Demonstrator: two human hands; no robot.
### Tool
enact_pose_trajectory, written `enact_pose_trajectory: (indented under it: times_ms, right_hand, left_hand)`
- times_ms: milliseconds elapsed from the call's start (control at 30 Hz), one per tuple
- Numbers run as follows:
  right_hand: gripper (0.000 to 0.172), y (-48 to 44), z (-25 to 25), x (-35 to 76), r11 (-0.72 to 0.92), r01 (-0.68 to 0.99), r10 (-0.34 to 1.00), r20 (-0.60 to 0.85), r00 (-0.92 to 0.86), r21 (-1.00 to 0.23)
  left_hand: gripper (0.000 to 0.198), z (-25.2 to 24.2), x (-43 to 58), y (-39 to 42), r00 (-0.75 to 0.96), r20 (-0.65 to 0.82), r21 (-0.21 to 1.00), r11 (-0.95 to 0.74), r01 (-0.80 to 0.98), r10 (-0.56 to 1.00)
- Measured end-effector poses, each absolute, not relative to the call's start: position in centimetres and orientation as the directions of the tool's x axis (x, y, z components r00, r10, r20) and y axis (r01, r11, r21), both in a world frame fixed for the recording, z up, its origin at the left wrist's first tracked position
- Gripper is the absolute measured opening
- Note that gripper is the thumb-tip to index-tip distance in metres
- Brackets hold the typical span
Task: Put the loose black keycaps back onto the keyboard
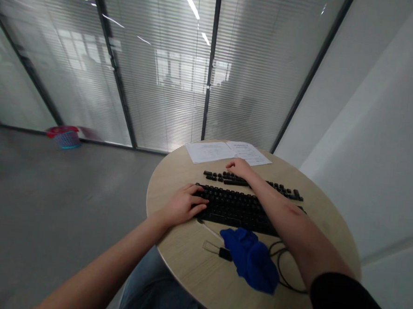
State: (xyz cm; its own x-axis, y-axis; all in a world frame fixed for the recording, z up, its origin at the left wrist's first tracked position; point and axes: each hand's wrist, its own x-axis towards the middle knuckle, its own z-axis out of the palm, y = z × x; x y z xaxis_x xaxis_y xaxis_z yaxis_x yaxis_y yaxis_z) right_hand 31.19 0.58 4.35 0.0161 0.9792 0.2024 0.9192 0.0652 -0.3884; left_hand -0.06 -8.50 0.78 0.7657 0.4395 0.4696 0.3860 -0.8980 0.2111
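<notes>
A black keyboard lies on the round wooden table. At its left end my left hand grips it, fingers over the keys and thumb by the near corner. My right hand is stretched across the keyboard to the rows of loose black keycaps behind it. Its fingers are bent together over the far edge of those rows; whether a keycap is between them is too small to tell. My right forearm hides part of the keyboard and of the keycaps.
A crumpled blue cloth, a wire keycap puller with a black handle and a black cable lie in front of the keyboard. Printed papers lie at the back. A basket stands on the floor by the glass wall.
</notes>
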Motion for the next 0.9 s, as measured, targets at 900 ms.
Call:
enact_pose_trajectory:
  times_ms: [900]
  right_hand:
    - [0.02,-4.3,3.8,28.4,0.249,0.863,0.895,0.445,-0.032,-0.44]
  left_hand:
    - [0.032,0.9,-0.3,-9.1,0.781,0.457,0.193,-0.905,0.38,0.426]
